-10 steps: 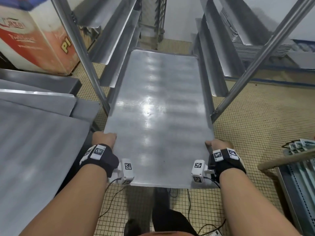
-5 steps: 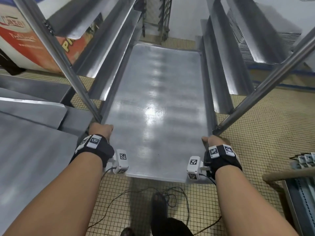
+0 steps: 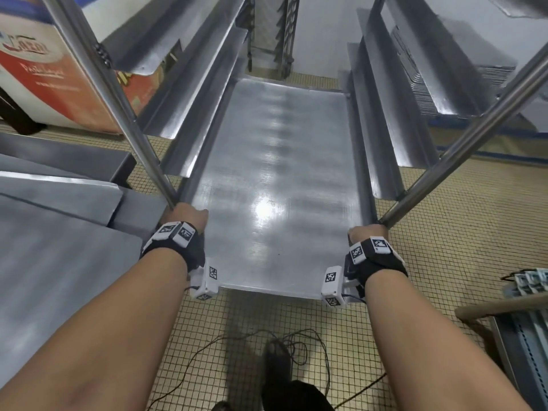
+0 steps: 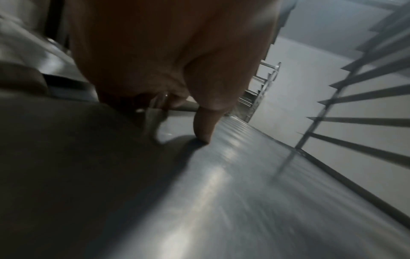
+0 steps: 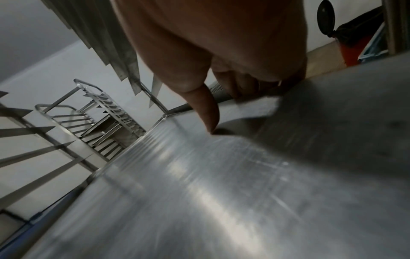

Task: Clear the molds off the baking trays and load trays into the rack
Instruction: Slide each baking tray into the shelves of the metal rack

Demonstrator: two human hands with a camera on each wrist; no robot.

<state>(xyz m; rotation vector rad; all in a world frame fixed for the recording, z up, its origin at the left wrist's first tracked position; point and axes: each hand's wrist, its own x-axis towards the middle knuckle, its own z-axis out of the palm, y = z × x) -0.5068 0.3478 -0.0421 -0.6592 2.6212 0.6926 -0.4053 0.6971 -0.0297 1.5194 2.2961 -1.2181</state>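
Observation:
A bare metal baking tray (image 3: 278,185) lies most of its length inside the steel rack (image 3: 189,120), between the angled side runners. My left hand (image 3: 185,218) grips the tray's left edge near the rack's front left post, thumb pressing on top (image 4: 203,126). My right hand (image 3: 367,232) grips the right edge by the front right post, thumb on the tray surface (image 5: 208,115). The other fingers curl under the edges, partly hidden. The tray's near end (image 3: 275,292) sticks out toward me. No molds are on this tray.
More flat trays (image 3: 59,232) lie stacked on a surface at my left. A second rack (image 3: 269,31) stands behind. A stack of trays (image 3: 462,75) sits at the right rear. Cables (image 3: 267,345) trail on the tiled floor near my foot.
The tray has slid farther into the rack, and both hands moved forward with it until they reached the front posts.

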